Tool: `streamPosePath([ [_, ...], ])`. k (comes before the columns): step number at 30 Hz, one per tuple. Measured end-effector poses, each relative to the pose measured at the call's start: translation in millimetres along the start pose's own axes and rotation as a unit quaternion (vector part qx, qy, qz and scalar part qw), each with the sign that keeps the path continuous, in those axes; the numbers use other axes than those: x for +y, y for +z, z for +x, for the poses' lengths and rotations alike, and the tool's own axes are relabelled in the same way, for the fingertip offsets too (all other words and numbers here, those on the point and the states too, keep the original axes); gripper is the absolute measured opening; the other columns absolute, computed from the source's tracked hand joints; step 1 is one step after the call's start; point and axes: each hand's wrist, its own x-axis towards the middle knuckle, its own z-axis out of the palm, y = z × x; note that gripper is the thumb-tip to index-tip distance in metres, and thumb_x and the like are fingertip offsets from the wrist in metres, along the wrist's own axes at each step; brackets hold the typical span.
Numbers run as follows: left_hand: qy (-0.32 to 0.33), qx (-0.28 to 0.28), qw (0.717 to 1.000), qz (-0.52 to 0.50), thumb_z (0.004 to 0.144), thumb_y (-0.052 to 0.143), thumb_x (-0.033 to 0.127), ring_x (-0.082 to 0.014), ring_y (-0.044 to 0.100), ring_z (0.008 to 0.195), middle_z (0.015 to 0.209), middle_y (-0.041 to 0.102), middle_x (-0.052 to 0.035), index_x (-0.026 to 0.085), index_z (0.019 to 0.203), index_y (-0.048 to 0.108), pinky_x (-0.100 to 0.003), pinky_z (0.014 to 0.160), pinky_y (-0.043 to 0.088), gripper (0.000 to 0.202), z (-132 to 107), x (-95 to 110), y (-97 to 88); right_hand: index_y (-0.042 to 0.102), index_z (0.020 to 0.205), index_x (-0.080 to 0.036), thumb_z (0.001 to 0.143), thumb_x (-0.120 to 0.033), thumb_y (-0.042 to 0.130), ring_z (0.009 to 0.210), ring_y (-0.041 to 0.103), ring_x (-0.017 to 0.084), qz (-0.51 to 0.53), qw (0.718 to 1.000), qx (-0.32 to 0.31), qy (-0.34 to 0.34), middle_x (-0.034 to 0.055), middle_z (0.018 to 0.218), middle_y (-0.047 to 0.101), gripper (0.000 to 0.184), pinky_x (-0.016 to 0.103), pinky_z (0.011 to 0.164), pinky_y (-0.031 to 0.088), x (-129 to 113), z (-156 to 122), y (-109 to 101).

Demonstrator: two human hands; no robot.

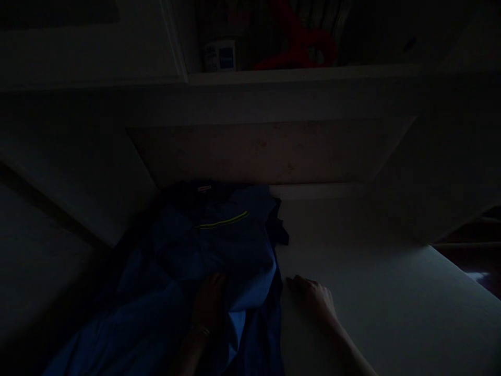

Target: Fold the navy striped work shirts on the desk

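A dark blue garment (242,250) lies spread on a pale surface, with a thin yellow-green stripe across it and a small label (204,188) at its far end. My left hand (211,300) rests on the middle of the cloth, a band around its wrist. Its fingers sink into shadow and folds, so their grip is hidden. Just right of the garment's edge, my right hand (313,295) lies on the pale surface. Its fingers are curled together, and I see nothing in them.
Behind the garment stands a panel (258,151) with a faint pattern. Above it, a shelf (305,76) holds a red object (299,44) and a small white and blue box (219,56). Side walls flank the pale surface (376,292). The light is very dim.
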Motion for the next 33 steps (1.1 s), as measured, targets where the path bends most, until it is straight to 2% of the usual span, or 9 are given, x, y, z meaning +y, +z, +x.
streamPosePath([
  [10, -0.011, -0.013, 1.0, 0.019, 0.083, 0.044, 0.016, -0.026, 0.048, 0.126, 0.137, 0.054, -0.0131, 0.015, 0.132, 0.055, -0.039, 0.108, 0.034, 0.05, -1, 4, -3.8, 0.063, 0.083, -0.028, 0.096, -0.05, 0.03, 0.082, 0.069, 0.023, 0.013, 1.0, 0.009, -0.001, 0.0027, 0.091, 0.073, 0.043, 0.029, 0.058, 0.034, 0, -2, 0],
  [15, 0.015, 0.008, 0.999, 0.027, 0.085, 0.041, 0.012, -0.0254, 0.053, 0.121, 0.13, 0.06, -0.0136, 0.016, 0.125, 0.06, -0.04, 0.106, 0.038, 0.045, 0, 4, -6.4, 0.064, 0.082, -0.028, 0.096, -0.052, 0.029, 0.08, 0.069, 0.023, 0.012, 1.0, 0.007, 0.0, 0.0035, 0.089, 0.073, 0.045, 0.028, 0.056, 0.033, -3, -2, -2],
  [18, 0.029, 0.027, 0.999, 0.02, 0.089, 0.038, 0.014, -0.0245, 0.056, 0.119, 0.124, 0.064, -0.0126, 0.017, 0.121, 0.063, -0.038, 0.104, 0.04, 0.041, -14, 10, -10.0, 0.064, 0.081, -0.028, 0.095, -0.055, 0.028, 0.078, 0.068, 0.023, 0.02, 1.0, 0.001, 0.009, 0.0047, 0.086, 0.073, 0.047, 0.028, 0.056, 0.033, -1, -2, -3],
  [21, 0.001, 0.075, 0.997, -0.001, 0.095, 0.037, 0.033, -0.025, 0.056, 0.119, 0.128, 0.062, -0.0128, 0.018, 0.125, 0.06, -0.039, 0.104, 0.043, 0.041, -46, 22, -0.7, 0.064, 0.084, -0.028, 0.093, -0.055, 0.03, 0.08, 0.068, 0.023, 0.108, 0.994, 0.012, 0.022, 0.0047, 0.086, 0.072, 0.045, 0.028, 0.059, 0.038, 5, -3, -4],
  [24, 0.009, 0.063, 0.998, 0.002, 0.088, 0.048, 0.053, -0.0292, 0.056, 0.121, 0.132, 0.06, -0.0138, 0.021, 0.13, 0.058, -0.042, 0.101, 0.047, 0.055, -79, 35, 22.4, 0.063, 0.094, -0.027, 0.093, -0.059, 0.025, 0.082, 0.067, 0.021, 0.27, 0.962, 0.023, 0.037, 0.0034, 0.089, 0.071, 0.049, 0.027, 0.065, 0.043, 5, -1, 0],
  [27, 0.006, 0.041, 0.999, 0.021, 0.088, 0.05, 0.039, -0.029, 0.058, 0.119, 0.129, 0.062, -0.0114, 0.023, 0.126, 0.062, -0.043, 0.1, 0.049, 0.042, -93, 44, 33.5, 0.063, 0.098, -0.025, 0.09, -0.066, 0.029, 0.08, 0.065, 0.02, 0.374, 0.927, -0.018, 0.001, 0.0026, 0.089, 0.07, 0.054, 0.027, 0.068, 0.045, -11, 9, 7],
  [29, -0.009, 0.046, 0.999, 0.017, 0.09, 0.044, 0.024, -0.0248, 0.06, 0.116, 0.126, 0.065, -0.0086, 0.024, 0.122, 0.063, -0.039, 0.099, 0.049, 0.037, -89, 52, 20.9, 0.064, 0.092, -0.022, 0.085, -0.068, 0.04, 0.081, 0.064, 0.021, 0.394, 0.917, -0.051, -0.034, 0.0032, 0.085, 0.069, 0.052, 0.028, 0.067, 0.045, -29, 20, 10],
  [31, -0.02, 0.054, 0.998, 0.005, 0.092, 0.039, 0.019, -0.0217, 0.063, 0.112, 0.123, 0.066, -0.0079, 0.023, 0.121, 0.062, -0.036, 0.096, 0.051, 0.037, -79, 63, -7.1, 0.064, 0.085, -0.018, 0.079, -0.069, 0.048, 0.078, 0.063, 0.022, 0.428, 0.901, -0.057, -0.044, 0.0045, 0.079, 0.068, 0.053, 0.029, 0.064, 0.044, -46, 34, 7],
  [33, -0.026, 0.066, 0.997, -0.007, 0.092, 0.039, 0.016, -0.0214, 0.065, 0.107, 0.121, 0.067, -0.0085, 0.021, 0.122, 0.06, -0.035, 0.092, 0.052, 0.037, -69, 81, -41.4, 0.064, 0.086, -0.017, 0.077, -0.069, 0.049, 0.08, 0.063, 0.024, 0.476, 0.878, -0.029, -0.039, 0.0063, 0.082, 0.069, 0.056, 0.03, 0.065, 0.046, -58, 48, -6],
])
